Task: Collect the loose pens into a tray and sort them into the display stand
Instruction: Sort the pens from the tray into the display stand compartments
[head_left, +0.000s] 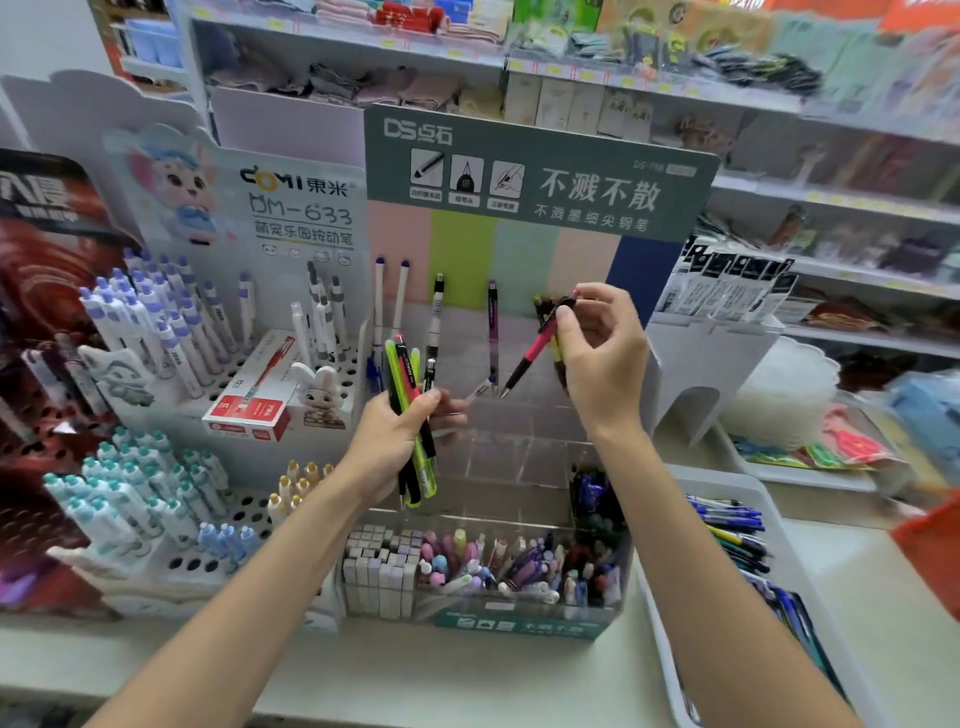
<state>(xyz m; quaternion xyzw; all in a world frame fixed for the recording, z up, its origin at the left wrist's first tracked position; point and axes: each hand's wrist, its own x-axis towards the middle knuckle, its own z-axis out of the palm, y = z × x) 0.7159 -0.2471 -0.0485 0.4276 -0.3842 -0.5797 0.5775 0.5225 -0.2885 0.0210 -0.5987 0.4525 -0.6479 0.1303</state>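
My left hand (395, 441) grips a bundle of pens (413, 415), yellow-green, pink and black, held upright in front of the clear display stand (519, 452). My right hand (602, 353) pinches a pink and black pen (532, 353) by its upper end, tip slanting down-left over the stand's upper tier. A yellow pen shows partly behind that hand. A few pens stand upright in the stand's back row, among them a purple pen (492, 332). The white tray (737, 488) at the right holds several loose pens (737, 530).
The stand's front bins (483, 566) are packed with erasers and small pens. A white perforated rack (171, 374) of white and blue pens stands at the left, with a red box (252, 395) on it. Store shelves rise behind. A red object (930, 551) sits at the right edge.
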